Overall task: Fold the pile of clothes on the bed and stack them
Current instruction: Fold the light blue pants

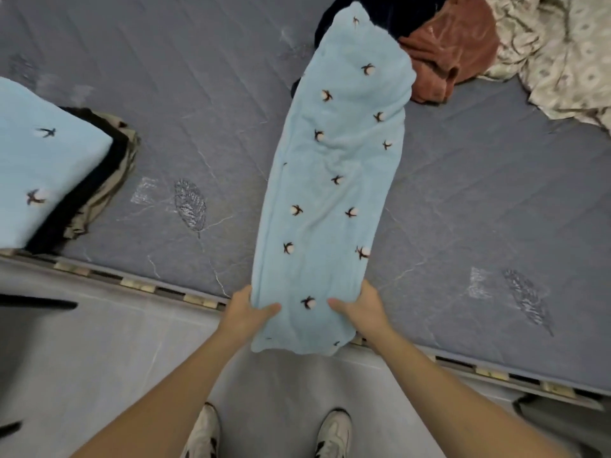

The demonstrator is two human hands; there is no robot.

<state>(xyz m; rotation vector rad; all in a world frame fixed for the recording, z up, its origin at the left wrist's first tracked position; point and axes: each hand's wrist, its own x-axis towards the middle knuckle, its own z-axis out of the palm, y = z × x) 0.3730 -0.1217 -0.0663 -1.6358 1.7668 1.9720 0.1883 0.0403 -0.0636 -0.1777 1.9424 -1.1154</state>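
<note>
A long light-blue garment point(334, 180) with small cotton-flower prints lies lengthwise on the grey bed point(198, 94), folded into a narrow strip. Its near end hangs over the bed's edge. My left hand point(246, 310) grips the near left corner with the thumb on top. My right hand point(362, 309) grips the near right corner the same way. At the left stands a stack of folded clothes point(49, 180) with a matching light-blue piece on top and dark and beige pieces beneath. Unfolded clothes lie at the far end: a rust-brown garment point(453, 54) and a dark navy one point(390, 11).
A crumpled beige patterned blanket point(562, 51) fills the far right corner. The bed frame's slatted edge point(165, 289) runs diagonally below the mattress. My two shoes point(264, 431) stand on the pale floor. Dark objects sit at the left and lower right edges.
</note>
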